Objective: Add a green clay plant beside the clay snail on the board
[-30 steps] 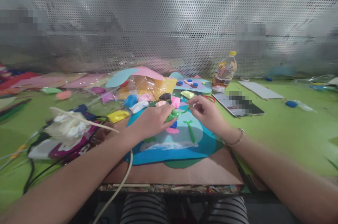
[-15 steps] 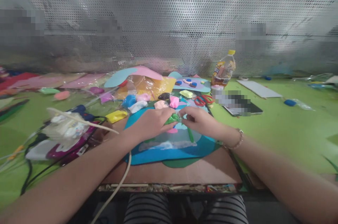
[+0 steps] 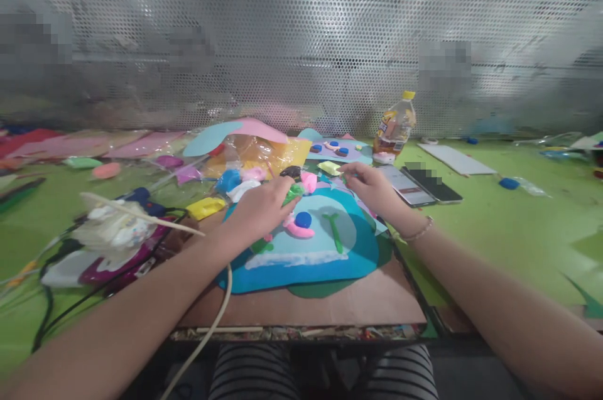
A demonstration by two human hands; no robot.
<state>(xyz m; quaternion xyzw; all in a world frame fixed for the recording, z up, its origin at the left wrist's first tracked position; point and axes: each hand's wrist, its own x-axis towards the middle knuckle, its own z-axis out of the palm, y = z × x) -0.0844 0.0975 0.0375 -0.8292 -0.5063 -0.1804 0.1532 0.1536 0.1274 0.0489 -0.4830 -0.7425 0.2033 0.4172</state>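
A yellow clay packet (image 3: 206, 208) lies left, probably set there for easy reach. The left hand (image 3: 271, 202) pinches a green clay packet (image 3: 294, 191) between thumb and fingers over the far part of a blue cut-out sheet (image 3: 282, 282), seemingly keeping it off the surface. On the sheet sit a pink clay curve (image 3: 300, 232), a blue clay disc (image 3: 303, 220) and a green clay sprout (image 3: 336, 235). Apart from the left, the right hand (image 3: 370, 188) bunches its fingertips beside a pale yellow packet (image 3: 329, 168); whether they grip anything cannot be told. Farther right, a phone (image 3: 409, 189) lies screen-up, likely for viewing.
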